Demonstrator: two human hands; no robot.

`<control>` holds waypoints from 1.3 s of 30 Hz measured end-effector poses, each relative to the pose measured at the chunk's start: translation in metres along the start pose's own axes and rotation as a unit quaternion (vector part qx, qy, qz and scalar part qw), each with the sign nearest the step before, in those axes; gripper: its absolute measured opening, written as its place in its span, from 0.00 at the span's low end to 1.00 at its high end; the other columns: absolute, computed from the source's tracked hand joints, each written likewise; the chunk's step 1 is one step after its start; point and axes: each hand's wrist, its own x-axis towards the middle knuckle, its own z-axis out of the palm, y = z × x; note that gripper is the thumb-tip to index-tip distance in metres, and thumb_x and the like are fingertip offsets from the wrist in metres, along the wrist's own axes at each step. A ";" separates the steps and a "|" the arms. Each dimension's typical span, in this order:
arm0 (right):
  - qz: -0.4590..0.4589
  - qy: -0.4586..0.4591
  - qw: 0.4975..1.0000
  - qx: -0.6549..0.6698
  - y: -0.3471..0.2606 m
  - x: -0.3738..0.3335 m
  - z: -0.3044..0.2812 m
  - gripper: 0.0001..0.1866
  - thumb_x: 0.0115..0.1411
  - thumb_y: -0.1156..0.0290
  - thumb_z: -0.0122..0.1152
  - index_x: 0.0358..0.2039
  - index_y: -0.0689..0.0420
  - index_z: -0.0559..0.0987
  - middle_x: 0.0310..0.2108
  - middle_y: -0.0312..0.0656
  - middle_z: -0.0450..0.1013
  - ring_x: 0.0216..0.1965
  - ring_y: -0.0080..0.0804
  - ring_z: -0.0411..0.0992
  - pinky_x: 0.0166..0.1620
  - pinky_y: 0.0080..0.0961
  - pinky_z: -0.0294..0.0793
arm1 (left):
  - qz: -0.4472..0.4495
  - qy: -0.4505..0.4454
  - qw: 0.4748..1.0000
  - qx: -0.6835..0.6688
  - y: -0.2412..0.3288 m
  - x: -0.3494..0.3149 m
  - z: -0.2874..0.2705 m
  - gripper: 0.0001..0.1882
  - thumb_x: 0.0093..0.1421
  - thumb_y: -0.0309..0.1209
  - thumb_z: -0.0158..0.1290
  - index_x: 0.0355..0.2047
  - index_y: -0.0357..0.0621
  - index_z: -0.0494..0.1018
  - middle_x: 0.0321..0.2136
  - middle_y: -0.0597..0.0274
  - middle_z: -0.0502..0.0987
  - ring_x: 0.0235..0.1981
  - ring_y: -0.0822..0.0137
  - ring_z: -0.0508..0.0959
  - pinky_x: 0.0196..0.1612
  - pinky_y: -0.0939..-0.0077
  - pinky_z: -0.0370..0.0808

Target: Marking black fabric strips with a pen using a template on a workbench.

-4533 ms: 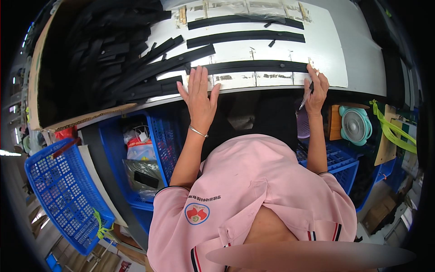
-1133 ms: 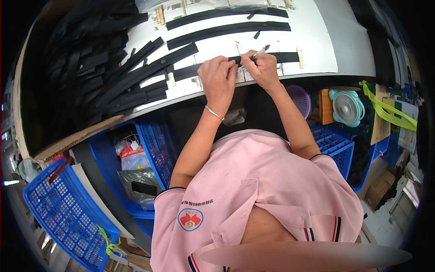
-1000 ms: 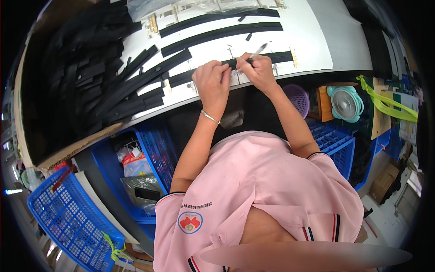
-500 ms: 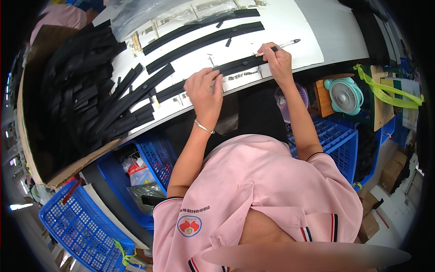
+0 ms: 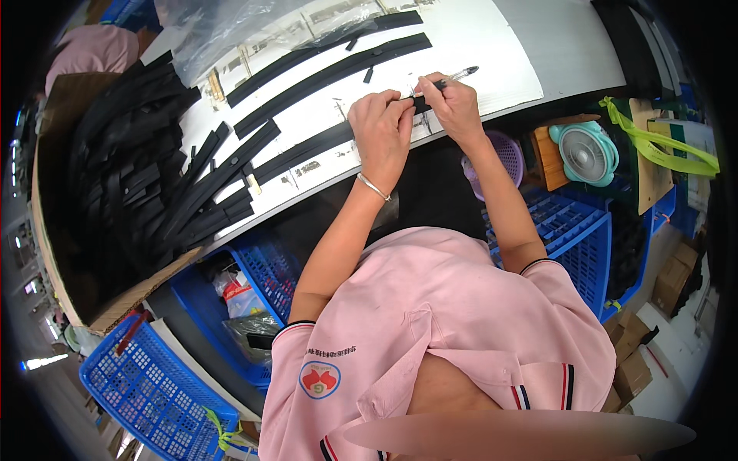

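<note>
A long black fabric strip (image 5: 317, 146) lies along the near edge of the white work board (image 5: 492, 84). My left hand (image 5: 380, 132) is closed on it near its right end, with thumb and fingertips together there. My right hand (image 5: 455, 111) grips a pen (image 5: 465, 74) with a clear barrel, its cap end pointing up to the right. The pen's writing tip is hidden by my fingers, close to the strip's right end. Beyond lie more black strips (image 5: 330, 84), with a small black piece (image 5: 368, 75) between them.
A cardboard box (image 5: 50, 223) heaped with black strips (image 5: 138, 169) stands at the left. Clear plastic film (image 5: 223, 38) covers the board's far side. Below the table are blue crates (image 5: 565, 230), a purple basket (image 5: 503, 157) and a small teal fan (image 5: 586, 154).
My left hand has moved right along the strip, close to my right hand, and its fingers have closed on it. The right hand has shifted slightly left, still with the pen.
</note>
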 end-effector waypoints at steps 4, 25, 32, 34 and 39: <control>-0.040 0.035 0.998 0.020 0.003 0.000 0.002 0.13 0.68 0.66 0.61 0.31 0.62 0.84 0.21 0.38 0.79 0.20 0.20 0.73 0.26 0.20 0.71 | 0.003 0.003 1.000 0.009 -0.001 0.000 0.000 0.07 0.53 0.26 0.67 0.34 0.46 0.83 0.39 0.67 0.81 0.45 0.60 0.76 0.53 0.64 0.66; 0.008 0.005 0.991 0.132 0.001 -0.005 -0.006 0.14 0.70 0.71 0.59 0.30 0.66 0.82 0.27 0.38 0.79 0.24 0.16 0.69 0.29 0.18 0.69 | -0.013 0.065 0.996 0.057 -0.019 -0.010 -0.045 0.13 0.57 0.21 0.59 0.43 0.42 0.83 0.50 0.53 0.79 0.55 0.49 0.74 0.63 0.53 0.64; -0.071 -0.026 0.994 -0.073 0.008 -0.002 0.003 0.13 0.63 0.63 0.70 0.44 0.53 0.80 0.24 0.33 0.75 0.22 0.18 0.68 0.28 0.19 0.68 | -0.111 0.086 0.949 0.284 -0.116 -0.033 -0.141 0.21 0.53 0.20 0.55 0.49 0.39 0.80 0.55 0.53 0.75 0.61 0.51 0.70 0.70 0.46 0.54; -0.133 -0.034 0.973 -0.188 -0.005 0.002 0.006 0.16 0.60 0.59 0.73 0.43 0.53 0.79 0.26 0.34 0.76 0.22 0.22 0.71 0.28 0.21 0.70 | -0.133 0.092 0.950 0.267 -0.129 -0.034 -0.158 0.11 0.59 0.27 0.60 0.42 0.41 0.83 0.51 0.55 0.78 0.60 0.53 0.71 0.70 0.46 0.53; -0.197 0.007 0.922 -0.333 -0.006 0.023 0.025 0.24 0.54 0.51 0.76 0.43 0.52 0.77 0.34 0.34 0.79 0.23 0.35 0.76 0.30 0.28 0.74 | -0.126 0.104 0.948 0.274 -0.145 -0.029 -0.166 0.07 0.62 0.32 0.61 0.38 0.44 0.83 0.49 0.59 0.80 0.59 0.55 0.73 0.70 0.46 0.52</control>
